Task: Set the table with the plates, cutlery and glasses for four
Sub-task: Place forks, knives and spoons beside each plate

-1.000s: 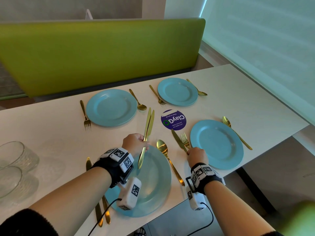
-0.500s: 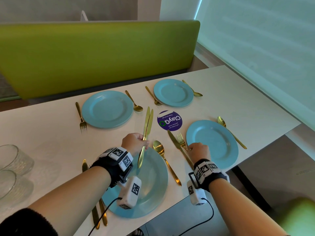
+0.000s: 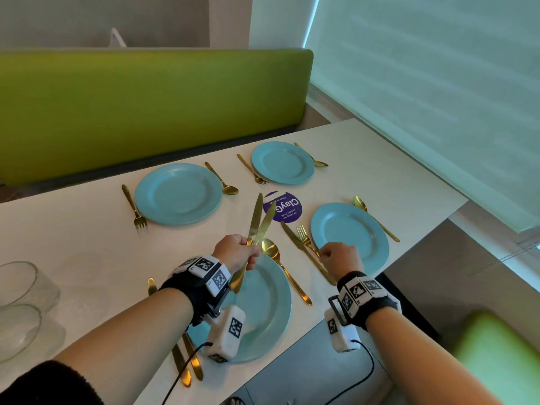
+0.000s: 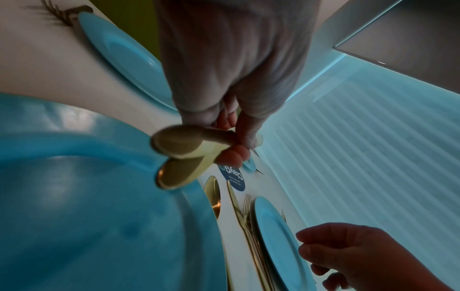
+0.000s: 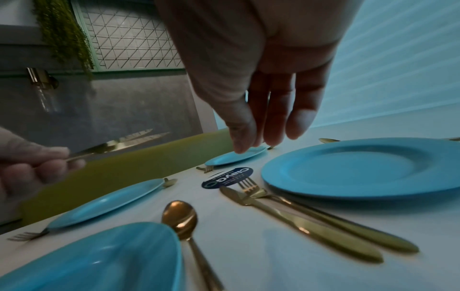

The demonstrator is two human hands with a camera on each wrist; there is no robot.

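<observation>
Left hand [image 3: 235, 252] clenched around two gold knives [image 3: 258, 222], held by the handles above the near plate [image 3: 267, 302], blades fanned apart and pointing to the far side; handle ends [image 4: 174, 157] stick out below the fist in the left wrist view. Right hand [image 3: 340, 257] grasps nothing, fingers [image 5: 278, 110] hanging loose and fairly straight above the handles of a knife [image 3: 306, 252] and fork [image 3: 306, 239] that lie side by side on the desk [image 3: 365, 165], just left of the right plate [image 3: 349, 233]. A spoon [image 3: 375, 219] lies on the far right of that plate. Between the two near plates lies another spoon [image 3: 285, 270], bowl at the far end. Left of the near plate, partly hidden under the left arm, more gold cutlery [image 3: 187, 363]. Far left plate [image 3: 178, 194] has a fork [image 3: 134, 209] on its left and a spoon [image 3: 223, 179] on its right; far right plate [image 3: 283, 162] has a fork [image 3: 253, 173] left and a spoon [image 3: 312, 156] right. Round purple sticker [image 3: 285, 207] in the middle of the desk. Two glasses [image 3: 20, 305] at the left edge. Green bench back [image 3: 146, 112] behind the desk.
</observation>
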